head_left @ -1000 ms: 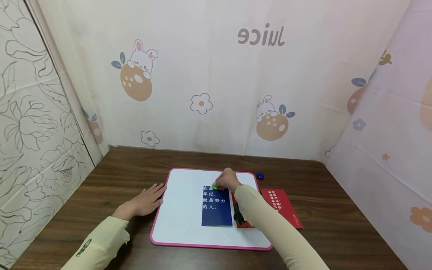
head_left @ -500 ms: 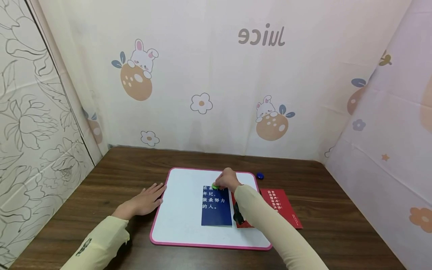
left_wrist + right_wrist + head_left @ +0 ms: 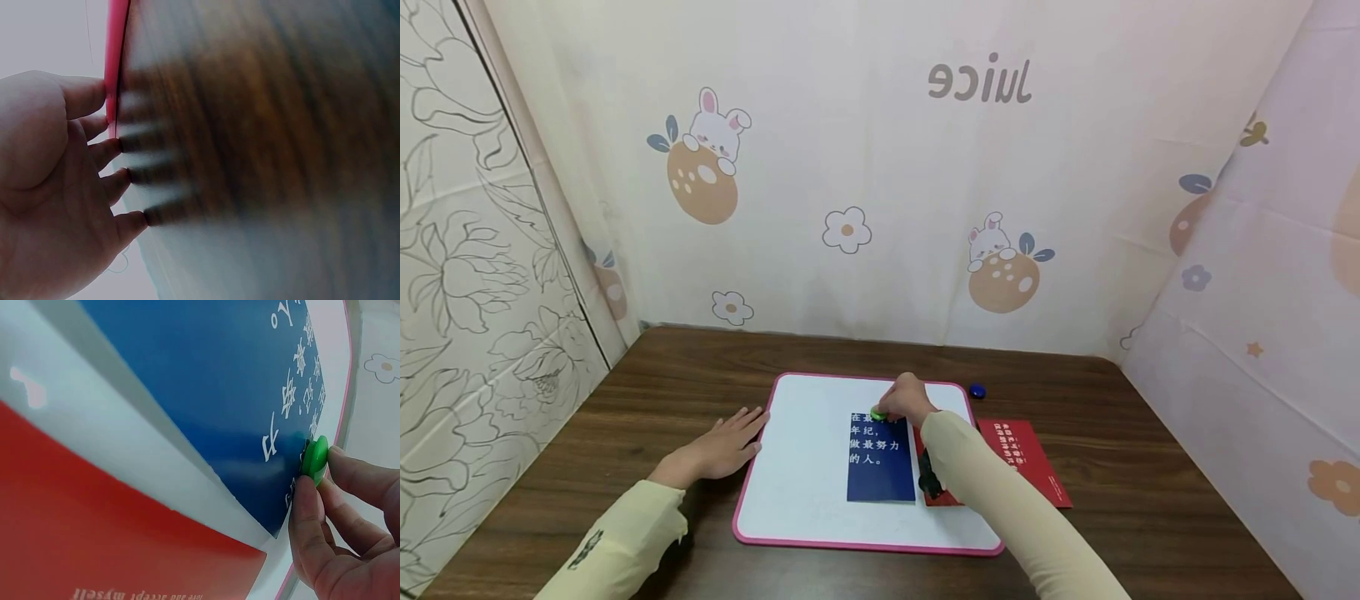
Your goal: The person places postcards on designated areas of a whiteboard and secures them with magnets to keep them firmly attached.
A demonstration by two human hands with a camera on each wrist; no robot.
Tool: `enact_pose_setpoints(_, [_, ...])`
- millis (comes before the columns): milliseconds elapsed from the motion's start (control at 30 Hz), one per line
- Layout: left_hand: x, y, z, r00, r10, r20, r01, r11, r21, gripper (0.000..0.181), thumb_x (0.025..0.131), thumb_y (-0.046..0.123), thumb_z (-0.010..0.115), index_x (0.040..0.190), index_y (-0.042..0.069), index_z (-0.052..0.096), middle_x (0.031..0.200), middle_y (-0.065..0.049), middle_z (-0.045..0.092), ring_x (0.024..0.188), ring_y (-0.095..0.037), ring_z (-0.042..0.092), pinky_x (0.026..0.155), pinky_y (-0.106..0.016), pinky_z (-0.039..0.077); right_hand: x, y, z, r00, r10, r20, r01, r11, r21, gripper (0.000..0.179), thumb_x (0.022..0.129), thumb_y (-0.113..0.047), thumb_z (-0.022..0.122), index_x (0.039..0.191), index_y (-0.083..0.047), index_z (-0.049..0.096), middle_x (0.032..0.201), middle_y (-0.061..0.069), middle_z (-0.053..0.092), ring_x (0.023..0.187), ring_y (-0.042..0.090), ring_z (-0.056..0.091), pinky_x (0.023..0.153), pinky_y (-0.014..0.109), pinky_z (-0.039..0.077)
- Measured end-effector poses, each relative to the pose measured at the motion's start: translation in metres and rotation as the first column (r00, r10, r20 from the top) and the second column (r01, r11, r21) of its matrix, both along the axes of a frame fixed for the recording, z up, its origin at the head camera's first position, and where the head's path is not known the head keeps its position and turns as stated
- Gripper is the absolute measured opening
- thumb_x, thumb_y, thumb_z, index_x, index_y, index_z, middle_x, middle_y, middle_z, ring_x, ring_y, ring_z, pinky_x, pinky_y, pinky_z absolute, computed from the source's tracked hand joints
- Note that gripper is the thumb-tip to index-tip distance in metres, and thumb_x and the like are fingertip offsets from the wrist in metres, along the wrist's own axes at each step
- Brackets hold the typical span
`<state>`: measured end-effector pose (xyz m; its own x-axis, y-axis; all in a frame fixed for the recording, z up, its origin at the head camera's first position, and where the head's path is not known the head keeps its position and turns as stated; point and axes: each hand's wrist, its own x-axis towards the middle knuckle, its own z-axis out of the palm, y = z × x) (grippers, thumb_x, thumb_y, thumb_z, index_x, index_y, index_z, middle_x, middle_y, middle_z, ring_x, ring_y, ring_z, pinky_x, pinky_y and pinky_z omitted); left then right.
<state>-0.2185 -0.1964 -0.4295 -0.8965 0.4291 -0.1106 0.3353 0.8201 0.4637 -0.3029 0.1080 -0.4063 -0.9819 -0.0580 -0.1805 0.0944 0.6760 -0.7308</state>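
A white board (image 3: 805,500) with a pink rim lies on the table. On it is a dark blue card (image 3: 882,479) with white characters. My right hand (image 3: 908,400) pinches a round green magnet (image 3: 317,457) at the card's top edge, thumb on one side and fingers on the other. To the right of the blue card, a red card (image 3: 156,537) lies on the board, partly hidden by my right forearm in the head view. My left hand (image 3: 726,447) rests at the board's left edge, its fingers spread and fingertips at the pink rim (image 3: 114,50).
Beyond the board's right edge, another red card (image 3: 1030,467) lies on the dark wood table (image 3: 1150,500). A blue magnet (image 3: 977,391) sits near the board's upper right corner. Patterned curtains (image 3: 910,167) stand behind the table and along both sides.
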Motion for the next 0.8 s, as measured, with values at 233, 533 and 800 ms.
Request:
enact_pose_setpoints(233, [0.000,0.000,0.001,1.000,0.001,0.009,-0.001,1.000,-0.002,0.054,0.101,0.020,0.046,0.147,-0.003,0.030,0.150,-0.029,0.024,0.138,-0.049,0.015,0.105,-0.067,0.010,0.000,0.004,0.003,0.999,-0.019,0.041,0.021,0.998,-0.059,0.010,0.080,-0.005,0.076,0.084,0.004,0.072,0.076,0.011,0.068,0.070,0.023,0.067,0.071,0.033,0.056])
enact_pose_setpoints(533, [0.000,0.000,0.002,1.000,-0.001,0.010,0.001,1.000,-0.009,0.054,0.101,0.019,0.046,0.147,-0.003,0.030,0.150,-0.029,0.024,0.138,-0.049,0.015,0.105,-0.067,0.010,0.000,0.018,0.013,0.994,-0.066,0.082,0.075,0.991,-0.111,0.014,0.082,-0.006,0.075,0.090,0.004,0.073,0.083,0.012,0.069,0.075,0.024,0.068,0.075,0.035,0.055])
enact_pose_setpoints(800, [0.001,0.000,0.000,1.000,-0.006,0.006,0.006,1.000,-0.013,0.054,0.101,0.018,0.046,0.147,-0.003,0.029,0.150,-0.029,0.024,0.138,-0.048,0.015,0.105,-0.067,0.010,0.006,0.038,0.020,0.994,-0.074,0.082,0.083,0.990,-0.110,0.016,0.083,-0.008,0.074,0.093,0.005,0.072,0.086,0.013,0.070,0.078,0.027,0.068,0.079,0.039,0.054])
